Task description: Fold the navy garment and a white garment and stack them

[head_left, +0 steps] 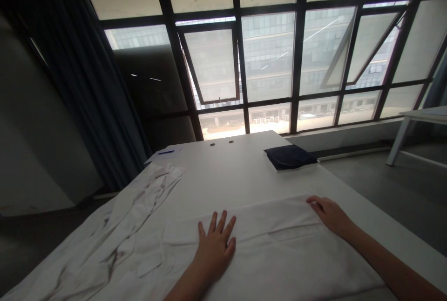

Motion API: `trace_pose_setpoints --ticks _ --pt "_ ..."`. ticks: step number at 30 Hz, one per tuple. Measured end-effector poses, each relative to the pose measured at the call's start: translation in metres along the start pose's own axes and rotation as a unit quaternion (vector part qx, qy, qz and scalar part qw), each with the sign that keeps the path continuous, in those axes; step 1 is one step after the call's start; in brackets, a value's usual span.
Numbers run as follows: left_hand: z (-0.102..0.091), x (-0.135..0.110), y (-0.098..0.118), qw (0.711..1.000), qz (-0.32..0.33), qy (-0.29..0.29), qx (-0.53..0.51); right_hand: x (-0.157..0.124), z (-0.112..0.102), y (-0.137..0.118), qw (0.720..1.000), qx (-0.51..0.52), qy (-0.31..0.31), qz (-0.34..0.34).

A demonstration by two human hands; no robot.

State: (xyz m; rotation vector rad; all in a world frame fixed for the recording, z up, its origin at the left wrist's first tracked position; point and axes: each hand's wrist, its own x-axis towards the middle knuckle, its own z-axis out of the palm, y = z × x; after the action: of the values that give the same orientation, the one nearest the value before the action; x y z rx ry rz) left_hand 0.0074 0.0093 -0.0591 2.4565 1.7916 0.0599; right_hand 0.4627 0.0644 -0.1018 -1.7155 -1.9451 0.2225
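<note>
The left hand (pixel 213 247) and right hand (pixel 330 216) are held well apart, open and unclamped. The left is laid flat with spread fingers on a white shirt (pixel 275 264) at lower centre of the frame; the right is rested on its upper edge. The shirt is spread across the white desk (pixel 223 175). A folded navy cloth (pixel 289 157) is placed beyond it, and a blue pen (pixel 165 152) is seen on a sheet of paper (pixel 176 156) toward the far left.

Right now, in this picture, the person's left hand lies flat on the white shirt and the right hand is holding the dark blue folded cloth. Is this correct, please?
Not correct: the head view shows the right hand on the upper folded edge of the white shirt, not holding the dark blue folded cloth, which lies apart from it. The left hand does lie flat on the shirt, as you said.
</note>
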Motion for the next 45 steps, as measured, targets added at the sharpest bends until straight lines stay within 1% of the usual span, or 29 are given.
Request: trace_pose_setpoints --ticks 3,5,6,8,9,10,11,13,15,17,19,21,23,26,29,34,39,45 --pt "-0.001 -0.001 0.001 1.0 -0.001 -0.002 -0.003 0.0 -0.002 0.001 1.0 -0.023 -0.013 -0.013" --pt "-0.001 -0.001 0.0 1.0 0.0 -0.002 -0.003 0.002 -0.007 -0.002 0.997 -0.067 -0.019 -0.018" --pt "-0.001 -0.002 0.0 1.0 0.001 -0.001 -0.003 0.004 -0.01 -0.007 0.994 -0.104 -0.011 -0.011" --pt "0.0 -0.002 0.0 1.0 0.005 0.003 -0.003 0.007 -0.015 -0.027 0.983 -0.181 0.03 0.008" --pt "0.0 -0.002 -0.001 1.0 0.007 0.005 -0.004 0.009 -0.016 -0.043 0.977 -0.207 0.053 0.008" --pt "0.0 -0.002 -0.001 1.0 0.008 0.006 -0.004 0.011 -0.015 -0.064 0.974 -0.215 0.071 -0.008" --pt "0.0 -0.002 -0.001 1.0 0.009 0.006 -0.005 0.012 -0.011 -0.087 0.978 -0.194 0.065 -0.04" --pt "0.0 -0.002 -0.002 1.0 0.01 0.002 -0.004 0.012 0.005 -0.14 0.984 -0.115 0.002 -0.138" --pt "0.0 -0.001 -0.002 1.0 0.01 -0.001 -0.004 0.012 0.031 -0.191 0.979 -0.053 -0.05 -0.192" --pt "0.0 -0.001 -0.003 1.0 0.012 -0.001 -0.004 0.013 0.061 -0.231 0.969 -0.03 -0.08 -0.232" --pt "0.0 0.0 -0.003 1.0 0.012 0.0 -0.003 0.017 0.087 -0.255 0.963 -0.021 -0.121 -0.24" --pt "0.001 0.001 -0.004 1.0 0.009 -0.001 0.002 0.021 0.106 -0.264 0.963 -0.021 -0.153 -0.222" --pt "0.002 0.001 -0.004 1.0 0.008 -0.001 0.007 0.023 0.116 -0.262 0.964 -0.022 -0.168 -0.203" --pt "0.005 0.002 -0.005 1.0 0.008 0.002 0.01 0.021 0.117 -0.246 0.967 -0.027 -0.167 -0.188" --pt "0.005 0.001 -0.005 1.0 0.007 0.003 0.011 0.019 0.108 -0.225 0.97 -0.04 -0.161 -0.176" --pt "0.003 -0.001 -0.005 1.0 0.007 -0.001 0.007 0.022 0.086 -0.183 0.969 -0.041 -0.164 -0.183" --pt "0.001 -0.003 -0.004 1.0 -0.001 -0.013 0.001 0.023 0.072 -0.138 0.976 -0.083 -0.151 -0.131" --pt "0.002 -0.002 -0.002 1.0 -0.01 -0.019 0.008 0.031 0.055 -0.083 0.976 -0.136 -0.149 -0.079"
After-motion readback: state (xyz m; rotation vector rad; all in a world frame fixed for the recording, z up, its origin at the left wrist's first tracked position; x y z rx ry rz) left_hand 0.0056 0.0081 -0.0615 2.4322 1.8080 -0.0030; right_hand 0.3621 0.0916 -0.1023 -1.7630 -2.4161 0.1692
